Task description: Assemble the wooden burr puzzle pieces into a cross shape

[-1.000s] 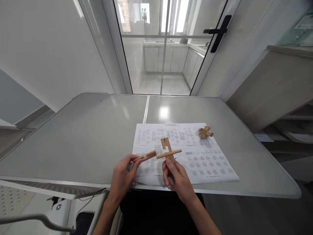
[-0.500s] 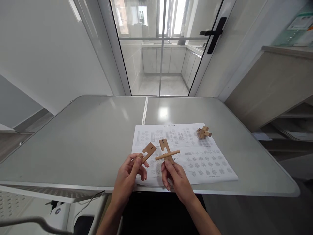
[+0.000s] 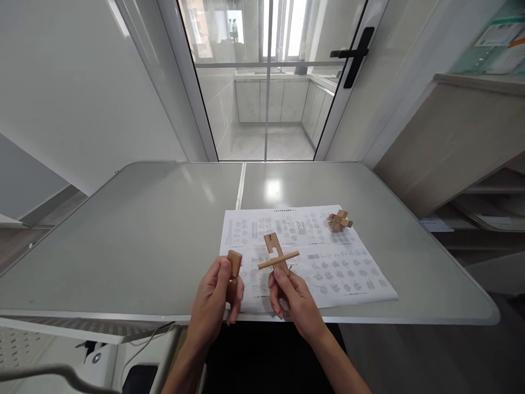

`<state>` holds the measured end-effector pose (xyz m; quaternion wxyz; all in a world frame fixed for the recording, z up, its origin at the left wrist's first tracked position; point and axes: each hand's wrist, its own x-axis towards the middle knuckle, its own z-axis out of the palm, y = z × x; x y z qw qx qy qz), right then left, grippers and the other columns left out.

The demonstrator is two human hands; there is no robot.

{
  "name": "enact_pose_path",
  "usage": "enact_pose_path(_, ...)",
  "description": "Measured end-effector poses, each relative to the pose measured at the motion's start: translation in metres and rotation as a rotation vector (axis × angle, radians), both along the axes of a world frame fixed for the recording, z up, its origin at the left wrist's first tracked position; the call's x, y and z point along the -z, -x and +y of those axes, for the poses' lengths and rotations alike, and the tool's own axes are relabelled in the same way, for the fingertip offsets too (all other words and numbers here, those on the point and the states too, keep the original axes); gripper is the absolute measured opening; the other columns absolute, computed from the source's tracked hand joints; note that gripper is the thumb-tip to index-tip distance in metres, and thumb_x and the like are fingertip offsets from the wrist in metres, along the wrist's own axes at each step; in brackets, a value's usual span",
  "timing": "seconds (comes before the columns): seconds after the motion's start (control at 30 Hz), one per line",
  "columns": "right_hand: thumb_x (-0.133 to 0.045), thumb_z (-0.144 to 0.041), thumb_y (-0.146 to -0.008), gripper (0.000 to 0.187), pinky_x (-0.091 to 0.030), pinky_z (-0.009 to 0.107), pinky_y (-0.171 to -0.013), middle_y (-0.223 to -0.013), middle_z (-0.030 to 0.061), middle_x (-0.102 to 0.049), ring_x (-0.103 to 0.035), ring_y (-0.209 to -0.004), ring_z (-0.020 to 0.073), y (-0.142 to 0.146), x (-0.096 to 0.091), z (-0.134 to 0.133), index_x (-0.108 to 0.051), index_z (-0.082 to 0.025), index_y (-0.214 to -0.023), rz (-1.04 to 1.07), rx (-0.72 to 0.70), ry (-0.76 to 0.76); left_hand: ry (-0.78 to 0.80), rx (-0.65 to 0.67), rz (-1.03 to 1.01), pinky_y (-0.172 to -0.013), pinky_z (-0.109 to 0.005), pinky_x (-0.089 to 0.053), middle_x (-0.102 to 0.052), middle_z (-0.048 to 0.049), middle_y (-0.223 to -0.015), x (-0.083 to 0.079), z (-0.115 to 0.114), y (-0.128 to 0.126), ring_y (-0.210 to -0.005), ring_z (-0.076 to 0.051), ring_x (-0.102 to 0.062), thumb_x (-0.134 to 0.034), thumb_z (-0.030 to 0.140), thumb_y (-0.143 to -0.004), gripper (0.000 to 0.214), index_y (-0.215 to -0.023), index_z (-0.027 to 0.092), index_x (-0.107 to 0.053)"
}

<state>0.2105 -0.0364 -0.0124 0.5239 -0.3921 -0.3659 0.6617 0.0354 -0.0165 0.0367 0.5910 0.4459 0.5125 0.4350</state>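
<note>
Between the thumb and fingers of my left hand [image 3: 216, 290] is a notched wooden puzzle piece [image 3: 234, 263], turned so that its cut-out is hidden. My right hand [image 3: 294, 295] pinches the lower end of two crossed wooden puzzle pieces [image 3: 279, 259]. One is a flat piece with a dark mark and a notch, standing upright; the other shows as a thin strip lying across it at a slant. Both hands are above the near edge of a printed instruction sheet [image 3: 348, 279], and their pieces are apart from each other.
An assembled wooden burr puzzle [image 3: 340, 220] rests on the sheet's far right corner. Under them is a grey table [image 3: 123, 246] with a metal rim. A glass door with a black handle [image 3: 356, 53] stands beyond, and a wooden shelf unit [image 3: 459, 148] is on the right.
My left hand has turned its notched piece, so the flat marked face and cut-out no longer show. My right hand keeps its crossed pieces nearly still. The view has shifted slightly.
</note>
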Motion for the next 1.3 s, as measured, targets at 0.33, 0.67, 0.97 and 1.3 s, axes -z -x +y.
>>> enact_pose_path(0.33, -0.065, -0.065, -0.097, 0.050, -0.030, 0.023, -0.042, -0.046, -0.0052, -0.055, -0.036, -0.037, 0.0083, -0.003, -0.005, 0.001, -0.061, -0.019, -0.079, 0.127, -0.014, 0.024, -0.119, 0.192, -0.010, -0.057, -0.023, -0.035, -0.053, 0.0055, -0.075, -0.006, -0.004, -0.007, -0.056, -0.009, -0.037, -0.053, 0.060, -0.104, 0.037, -0.107, 0.023, -0.049)
enact_pose_path(0.67, -0.063, -0.061, -0.097, 0.047, -0.019, 0.023, -0.039, -0.035, -0.0092, -0.038, -0.023, -0.033, 0.0084, -0.012, 0.000, -0.001, -0.059, -0.021, -0.072, 0.248, -0.037, 0.023, -0.134, 0.160, 0.004, -0.053, -0.023, -0.032, -0.039, 0.0036, -0.073, 0.000, -0.007, -0.015, -0.061, -0.011, -0.036, -0.055, 0.064, -0.101, 0.047, -0.113, 0.019, -0.064)
enact_pose_path(0.97, -0.067, -0.056, -0.092, 0.042, -0.017, 0.024, -0.040, -0.034, -0.0114, -0.030, -0.016, -0.034, 0.0081, -0.016, -0.001, -0.001, -0.059, -0.022, -0.069, 0.389, -0.070, 0.034, -0.171, 0.238, -0.049, -0.058, -0.024, -0.036, -0.046, 0.0037, -0.075, 0.011, -0.011, -0.033, -0.062, -0.011, -0.037, -0.046, 0.060, -0.107, 0.040, -0.118, 0.023, -0.054)
enact_pose_path(1.3, -0.065, -0.056, -0.092, 0.042, -0.017, 0.025, -0.041, -0.033, -0.0133, -0.024, -0.012, -0.031, 0.0085, -0.023, 0.004, -0.001, -0.053, -0.024, -0.067, 0.450, -0.155, 0.082, -0.170, 0.215, -0.112, -0.056, -0.023, -0.032, -0.043, 0.0048, -0.076, 0.018, -0.009, -0.049, -0.060, -0.010, -0.033, -0.047, 0.062, -0.106, 0.041, -0.116, 0.022, -0.050)
